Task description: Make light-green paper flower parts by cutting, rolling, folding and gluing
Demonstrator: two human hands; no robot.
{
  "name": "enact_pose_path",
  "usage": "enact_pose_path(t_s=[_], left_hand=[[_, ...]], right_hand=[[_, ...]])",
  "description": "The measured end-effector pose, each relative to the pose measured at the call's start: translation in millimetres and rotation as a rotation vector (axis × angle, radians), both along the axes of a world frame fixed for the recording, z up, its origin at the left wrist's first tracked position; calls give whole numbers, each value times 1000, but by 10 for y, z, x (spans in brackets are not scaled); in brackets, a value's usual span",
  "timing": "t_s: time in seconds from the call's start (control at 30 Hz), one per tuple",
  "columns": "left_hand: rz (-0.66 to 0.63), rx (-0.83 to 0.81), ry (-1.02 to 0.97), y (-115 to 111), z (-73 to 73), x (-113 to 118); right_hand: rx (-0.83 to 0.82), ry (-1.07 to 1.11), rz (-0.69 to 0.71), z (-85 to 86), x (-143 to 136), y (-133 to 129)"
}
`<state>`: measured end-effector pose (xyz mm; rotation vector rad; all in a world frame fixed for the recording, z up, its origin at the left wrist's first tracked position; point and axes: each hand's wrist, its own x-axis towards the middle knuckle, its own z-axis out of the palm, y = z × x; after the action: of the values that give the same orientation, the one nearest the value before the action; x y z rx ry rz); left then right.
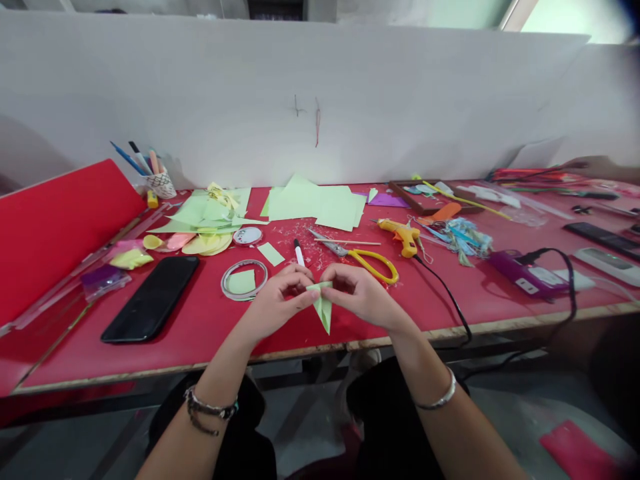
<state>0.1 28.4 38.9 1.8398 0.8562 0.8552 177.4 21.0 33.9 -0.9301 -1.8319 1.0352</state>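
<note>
Between my two hands is a small piece of light green folded paper (325, 315), its pointed end hanging down over the table's front part. My left hand (281, 299) pinches the paper's upper left corner between thumb and fingers. On the other side, my right hand (357, 293) pinches the upper right corner the same way. Just beyond the hands lie a marker (299, 253) with a black cap and a pair of scissors (373, 262) with yellow handles. A round ring of tape (223, 283) rests left of my left hand, with a green paper piece inside its outline.
A black phone (150, 300) lies at the left, near a red board (60, 233). Light green sheets (310, 203) lie at the back. To the right are a yellow glue gun (403, 237) with its cord, tassels (465, 239) and a purple power strip (525, 273). Another person's hand (595, 167) shows far right.
</note>
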Motion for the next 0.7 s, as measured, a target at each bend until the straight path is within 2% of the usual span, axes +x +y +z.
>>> enact_pose_path(t_s=[0.13, 0.37, 0.57, 0.7], left_hand=[[65, -2, 34, 13, -20, 24], [124, 22, -1, 35, -49, 27], [158, 207, 52, 30, -59, 30], [191, 273, 57, 25, -60, 37]], right_hand=[[22, -15, -95, -60, -14, 26], [67, 8, -111, -148, -81, 49], [103, 105, -143, -169, -135, 56], [76, 189, -132, -207, -167, 68]])
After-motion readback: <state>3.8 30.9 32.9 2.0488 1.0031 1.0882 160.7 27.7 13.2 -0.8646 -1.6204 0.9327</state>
